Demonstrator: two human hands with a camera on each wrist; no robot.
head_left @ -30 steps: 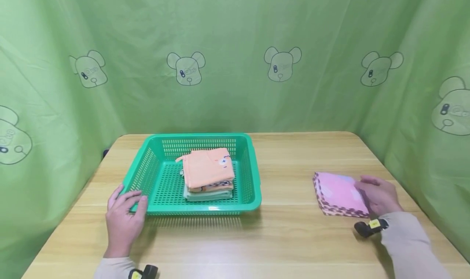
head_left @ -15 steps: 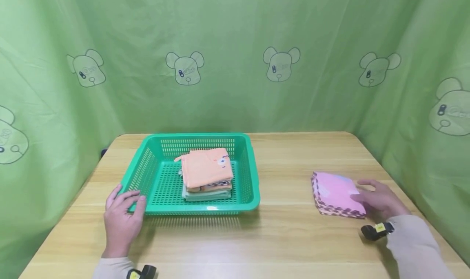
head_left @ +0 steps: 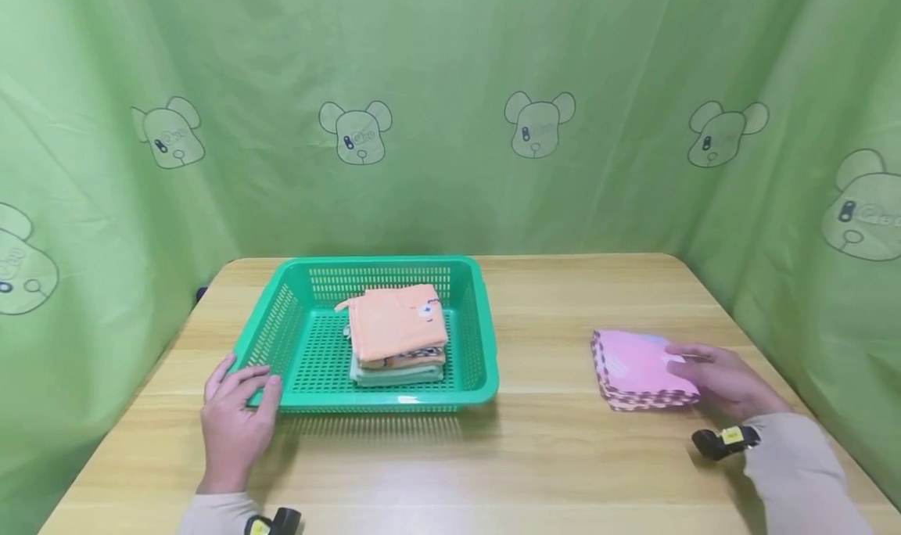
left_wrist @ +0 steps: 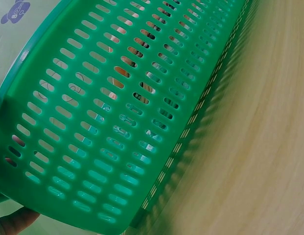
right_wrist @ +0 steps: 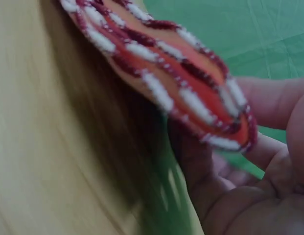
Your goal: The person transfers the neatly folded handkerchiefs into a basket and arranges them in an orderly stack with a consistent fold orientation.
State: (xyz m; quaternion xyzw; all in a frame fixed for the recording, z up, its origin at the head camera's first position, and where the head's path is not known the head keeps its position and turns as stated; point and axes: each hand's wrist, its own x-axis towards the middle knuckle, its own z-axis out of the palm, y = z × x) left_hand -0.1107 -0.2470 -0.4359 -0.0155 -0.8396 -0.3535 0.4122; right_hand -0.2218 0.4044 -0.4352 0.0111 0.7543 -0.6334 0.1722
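Note:
On the left of the table stands a green plastic basket [head_left: 486, 339] with slotted walls. My left hand [head_left: 235, 425] grips its near left corner, and fingertips lie over the rim; in the left wrist view a finger [left_wrist: 17, 223] shows at the corner. Inside sits a stack of folded towels, a peach one [head_left: 397, 321] with a small face on top and a pale green one [head_left: 397, 375] at the bottom. At the right, my right hand [head_left: 721, 382] pinches the right edge of a folded pink towel [head_left: 637, 363]. Its red-and-white stitched edge [right_wrist: 193, 105] lies between thumb and fingers, tilted up from the table.
The wooden table [head_left: 549, 457] has rounded far corners. Green curtains [head_left: 450, 191] printed with bear heads surround its back and sides. A black camera [head_left: 721, 443] is strapped on the right wrist, another [head_left: 281, 522] on the left.
The pink towel has shifted slightly left, and the right hand's fingers have come further over its right edge. The left hand and the basket stay as they were.

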